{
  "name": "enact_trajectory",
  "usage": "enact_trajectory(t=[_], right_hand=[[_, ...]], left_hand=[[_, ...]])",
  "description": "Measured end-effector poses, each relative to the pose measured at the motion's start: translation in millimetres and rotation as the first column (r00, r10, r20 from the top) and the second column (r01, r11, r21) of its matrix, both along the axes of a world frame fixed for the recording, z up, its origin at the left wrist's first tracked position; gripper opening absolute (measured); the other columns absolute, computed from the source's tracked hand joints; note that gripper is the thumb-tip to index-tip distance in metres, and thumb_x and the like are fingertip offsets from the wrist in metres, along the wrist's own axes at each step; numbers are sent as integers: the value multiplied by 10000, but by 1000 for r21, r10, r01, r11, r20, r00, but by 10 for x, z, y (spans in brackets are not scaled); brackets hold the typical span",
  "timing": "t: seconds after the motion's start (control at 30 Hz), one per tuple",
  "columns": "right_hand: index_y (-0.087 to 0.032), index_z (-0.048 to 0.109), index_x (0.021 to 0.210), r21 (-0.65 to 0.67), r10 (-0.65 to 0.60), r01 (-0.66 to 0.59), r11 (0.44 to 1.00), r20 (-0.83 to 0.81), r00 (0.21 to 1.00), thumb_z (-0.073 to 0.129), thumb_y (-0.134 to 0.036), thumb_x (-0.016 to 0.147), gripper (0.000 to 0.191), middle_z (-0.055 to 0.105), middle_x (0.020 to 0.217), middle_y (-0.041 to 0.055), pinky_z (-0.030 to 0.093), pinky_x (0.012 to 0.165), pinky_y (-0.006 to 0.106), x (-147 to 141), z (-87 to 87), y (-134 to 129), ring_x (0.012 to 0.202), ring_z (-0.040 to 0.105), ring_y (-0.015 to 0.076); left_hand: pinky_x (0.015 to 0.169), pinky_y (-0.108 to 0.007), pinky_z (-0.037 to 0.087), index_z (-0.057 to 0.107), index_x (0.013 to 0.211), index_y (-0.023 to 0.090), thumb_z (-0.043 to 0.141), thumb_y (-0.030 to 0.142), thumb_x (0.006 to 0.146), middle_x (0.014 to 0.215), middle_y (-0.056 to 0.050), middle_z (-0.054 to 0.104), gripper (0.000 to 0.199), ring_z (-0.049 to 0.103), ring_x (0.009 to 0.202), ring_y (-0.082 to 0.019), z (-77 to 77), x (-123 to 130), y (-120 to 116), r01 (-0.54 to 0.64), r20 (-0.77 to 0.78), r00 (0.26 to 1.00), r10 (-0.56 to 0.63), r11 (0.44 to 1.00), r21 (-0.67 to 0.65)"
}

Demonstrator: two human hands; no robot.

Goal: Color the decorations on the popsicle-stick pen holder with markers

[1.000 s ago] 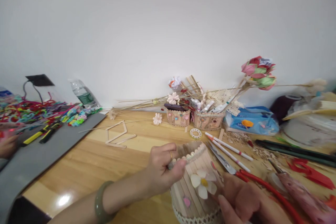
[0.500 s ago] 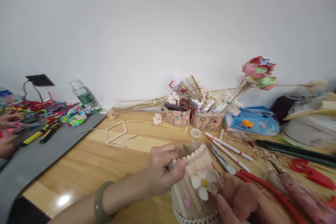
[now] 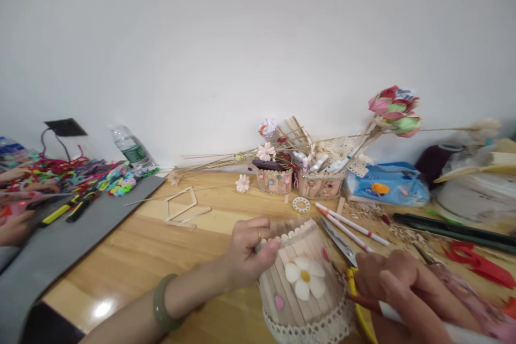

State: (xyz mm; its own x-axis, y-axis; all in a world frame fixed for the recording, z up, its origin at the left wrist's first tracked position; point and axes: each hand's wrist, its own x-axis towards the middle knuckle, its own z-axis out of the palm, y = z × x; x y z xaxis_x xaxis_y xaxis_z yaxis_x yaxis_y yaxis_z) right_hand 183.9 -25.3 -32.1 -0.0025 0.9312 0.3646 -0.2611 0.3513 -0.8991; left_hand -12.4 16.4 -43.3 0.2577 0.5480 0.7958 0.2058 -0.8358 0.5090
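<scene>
A basket of upright wooden sticks (image 3: 292, 285) tilts at the bottom centre, with a white flower (image 3: 305, 276), pink and red bits and lace round its lower edge. My left hand (image 3: 252, 255) is closed on its upper left rim, thumb outside. To the basket's right, my right hand (image 3: 403, 290) has its fingers closed round a white pen-like thing (image 3: 391, 312), partly hidden by the fingers. A yellow curved piece (image 3: 360, 306) shows between basket and right hand. Just behind that hand lie scissor blades (image 3: 341, 242).
Small stick baskets (image 3: 274, 181) (image 3: 320, 185) with pens and dried stems stand by the wall. A blue packet (image 3: 387, 185), red-and-white pens (image 3: 350, 226) and red scraps (image 3: 479, 269) lie right. At far left, another person's hands (image 3: 16, 226) are near coloured yarn and a grey mat (image 3: 97, 236).
My right hand has moved right, off the basket's flower, and the white pen-like thing now shows in it. The basket has turned slightly, uncovering the whole flower. The yellow piece has come into sight.
</scene>
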Motion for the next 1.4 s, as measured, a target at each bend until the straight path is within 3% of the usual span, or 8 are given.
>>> enact_trajectory(t=[0.2,0.4,0.73,1.0,1.17,1.4], right_hand=[[-251,470,492,-144,105,-107,984,-21,994,354,-550,860,488,376,454,3,336,411,313,28,-27,31,432,374,158],[-236,518,498,-222,195,-212,952,-97,976,419,-554,834,474,399,452,-1,294,388,274,44,-97,82,425,346,134],[-235,437,480,-283,99,-142,949,-160,982,513,-476,810,416,315,459,-29,346,424,270,-44,-155,98,454,315,136],[-228,444,469,-302,93,-103,948,-47,995,598,-471,759,408,366,478,-21,363,428,269,-4,-184,105,456,325,129],[-236,512,521,-307,96,-130,943,-124,988,638,-437,734,319,375,467,-32,293,390,253,-7,-153,142,426,309,115],[-218,536,587,-255,63,-113,960,-197,978,699,-341,693,231,445,514,-38,322,438,212,-48,-121,132,480,372,100]], left_hand=[[432,-227,176,233,530,179,381,311,907,512,47,224,426,252,457,-74,-43,-37,30,25,-13,1000,-25,1000,-10],[438,-232,187,236,536,181,372,305,912,520,46,226,418,258,463,-78,-84,-58,46,35,-6,999,-35,999,-30],[442,-229,189,258,531,178,396,268,898,518,47,242,402,263,462,-75,-112,-66,63,21,-3,1000,-21,998,-63],[449,-224,192,254,515,174,411,270,890,504,51,235,418,266,464,-72,-122,-67,49,-6,-11,1000,5,994,-110],[435,-218,206,226,498,182,386,303,902,481,55,229,452,265,449,-69,-104,-55,71,-60,-31,998,56,983,-173],[423,-204,241,204,500,195,345,303,916,483,58,245,452,283,439,-65,-41,-28,70,-133,-72,990,121,971,-196]])
